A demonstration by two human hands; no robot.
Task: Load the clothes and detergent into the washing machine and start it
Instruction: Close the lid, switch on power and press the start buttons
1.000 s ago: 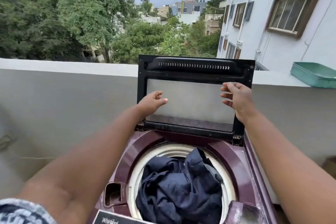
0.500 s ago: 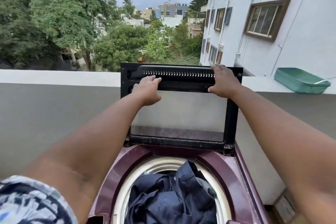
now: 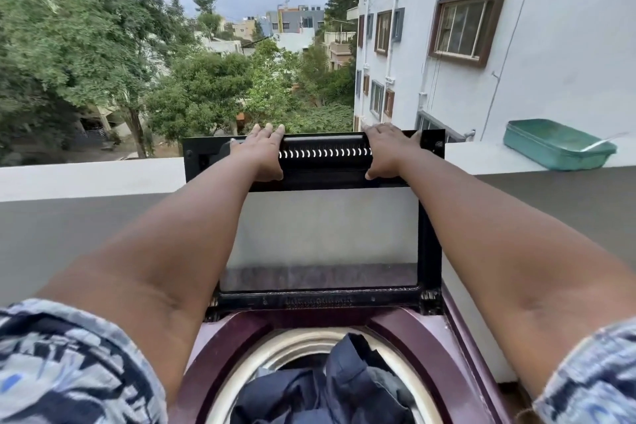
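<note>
Both hands (image 3: 262,151) (image 3: 384,148) on raised lid (image 3: 323,234) top edge, fingers seemingly draped over.

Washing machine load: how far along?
Done: dark clothes sit in the drum. In hand: left hand and right hand grip the top edge of the upright lid. Left: closing it and starting; detergent can't be confirmed.

Maroon washing machine (image 3: 237,337), black lid (image 3: 428,251); navy clothes (image 3: 344,389); blue-white patterned sleeves (image 3: 69,365); green tub (image 3: 554,148) far right.
</note>
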